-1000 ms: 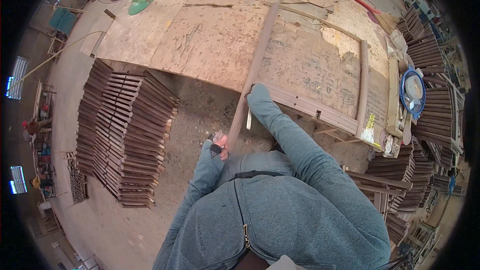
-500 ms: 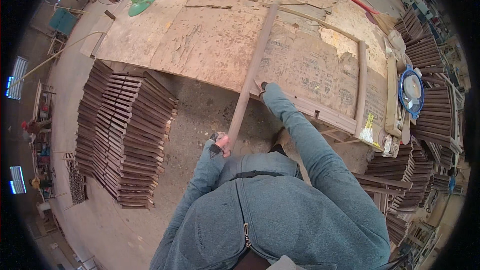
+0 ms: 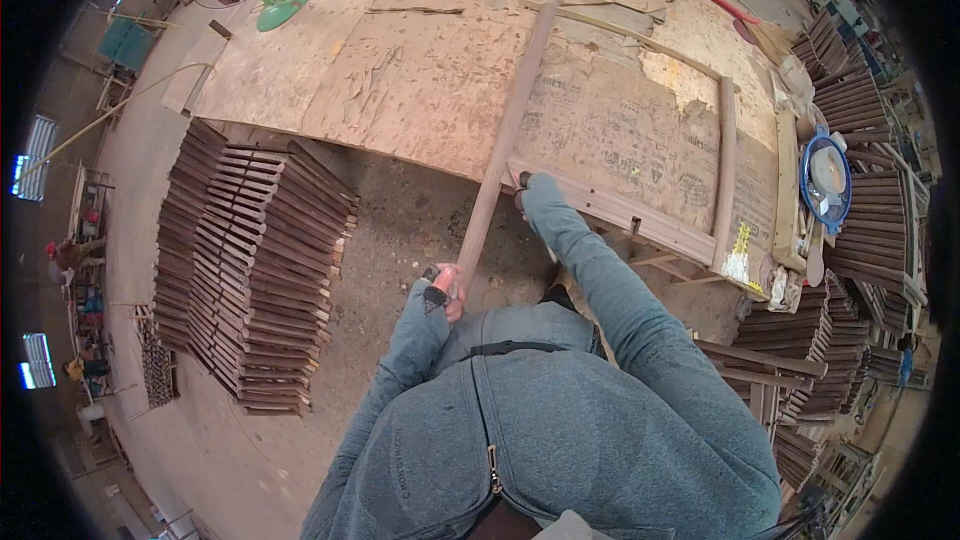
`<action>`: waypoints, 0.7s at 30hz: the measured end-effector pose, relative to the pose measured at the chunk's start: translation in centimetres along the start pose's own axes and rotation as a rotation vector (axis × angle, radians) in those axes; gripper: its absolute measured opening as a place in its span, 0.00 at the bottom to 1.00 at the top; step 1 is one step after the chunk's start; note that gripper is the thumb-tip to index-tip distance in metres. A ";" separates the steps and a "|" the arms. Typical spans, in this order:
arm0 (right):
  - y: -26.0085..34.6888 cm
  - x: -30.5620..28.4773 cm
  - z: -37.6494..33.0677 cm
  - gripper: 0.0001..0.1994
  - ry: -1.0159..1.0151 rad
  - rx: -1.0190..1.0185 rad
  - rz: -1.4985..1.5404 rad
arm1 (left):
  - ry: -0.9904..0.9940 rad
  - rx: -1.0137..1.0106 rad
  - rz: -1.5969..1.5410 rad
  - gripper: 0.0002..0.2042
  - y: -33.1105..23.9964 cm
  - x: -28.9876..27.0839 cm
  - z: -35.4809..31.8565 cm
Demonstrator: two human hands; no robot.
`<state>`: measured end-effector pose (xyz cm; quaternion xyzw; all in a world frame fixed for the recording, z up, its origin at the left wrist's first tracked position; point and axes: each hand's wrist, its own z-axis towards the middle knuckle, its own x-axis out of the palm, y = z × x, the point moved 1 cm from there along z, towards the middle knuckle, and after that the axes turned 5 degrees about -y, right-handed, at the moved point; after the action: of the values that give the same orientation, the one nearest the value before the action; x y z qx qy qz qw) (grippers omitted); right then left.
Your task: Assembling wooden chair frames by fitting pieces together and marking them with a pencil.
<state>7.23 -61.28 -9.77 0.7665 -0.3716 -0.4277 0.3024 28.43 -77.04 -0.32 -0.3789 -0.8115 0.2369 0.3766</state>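
My left hand [image 3: 442,292] is closed around the near end of a long wooden post [image 3: 511,130], which juts past the edge of the worktable. Beside that post, my right hand [image 3: 524,185] grips the left end of a wooden crosspiece [image 3: 625,215]; its fingers are partly hidden. The crosspiece has dark holes and a notch, and runs along the table's near edge to a second post [image 3: 725,160]. A thin wooden strip [image 3: 640,43] spans the far side between the posts. Dark coverings show on the fingers of both hands.
Cardboard sheets cover the worktable [image 3: 400,90]. Stacked wooden pieces [image 3: 255,270] stand on the floor at left, and more stacks [image 3: 790,340] at right. A blue basket [image 3: 846,202] sits off the table's right side. A green-based fan [image 3: 286,6] stands far left.
My right hand has shifted slightly down and left along the crosspiece's end, uncovering a little more of it. My left hand stays on the post's end, its fingers slightly re-set.
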 end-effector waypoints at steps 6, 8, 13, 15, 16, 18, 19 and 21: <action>0.3 0.5 -1.5 0.12 0.030 -0.520 -0.466 | -0.001 0.105 0.081 0.10 0.1 0.2 -0.2; 0.4 -0.7 -1.5 0.11 0.091 -0.458 -0.518 | -0.012 0.130 0.080 0.09 0.2 0.3 0.2; 1.3 -2.3 -1.0 0.13 -0.009 -0.290 -0.300 | 0.020 0.110 0.075 0.09 0.2 0.4 1.0; 1.7 -2.1 -0.5 0.15 0.005 -0.157 -0.144 | 0.027 0.099 0.071 0.09 0.1 0.4 0.9; 2.0 -1.8 -0.3 0.14 -0.010 -0.198 -0.179 | 0.026 0.095 0.071 0.09 -0.1 0.4 0.6; 2.4 -1.3 -0.4 0.14 -0.025 -0.239 -0.214 | 0.025 0.091 0.076 0.08 -0.4 0.3 0.0; 2.4 -1.0 -0.7 0.16 -0.027 -0.301 -0.305 | 0.021 0.089 0.077 0.08 -0.6 0.2 -0.4; 2.4 -1.1 -1.5 0.18 -0.029 -0.365 -0.400 | 0.008 0.069 0.094 0.08 -1.0 0.0 -1.2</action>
<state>7.45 -61.45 -6.73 0.7512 -0.1337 -0.5498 0.3398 28.95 -77.49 1.08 -0.4041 -0.7826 0.2806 0.3813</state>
